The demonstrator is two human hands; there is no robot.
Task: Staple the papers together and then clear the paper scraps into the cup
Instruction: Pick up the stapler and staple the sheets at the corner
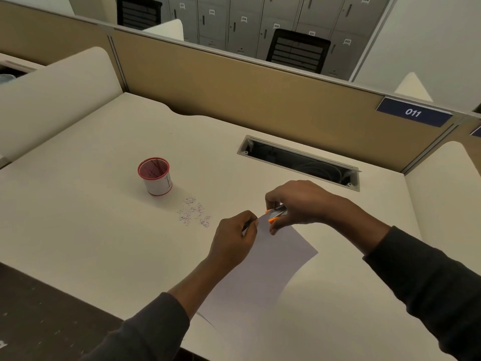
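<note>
Papers (263, 272): thin white sheets, flat on the smooth cream counter (91, 230), angled diagonally, far corner lifted between both hands. Left hand (234, 241) grip pinched tight on the papers' top edge near that corner. Right hand (294, 204) grip clamped around a small stapler (276, 212), orange plastic with a metal top, its mouth set over the corner of the papers, right next to the left fingertips. Scraps (194, 212): loose patch of tiny pale bits scattered on the counter, just left of the hands, between them and the cup. Cup (155, 176): short cylinder, white wall, red rim and base band, upright, open top, near the scraps but not touching. Rectangular metal-framed cable slot (299, 162) sunk into the counter behind the right hand. Dark long sleeves on both arms.
</note>
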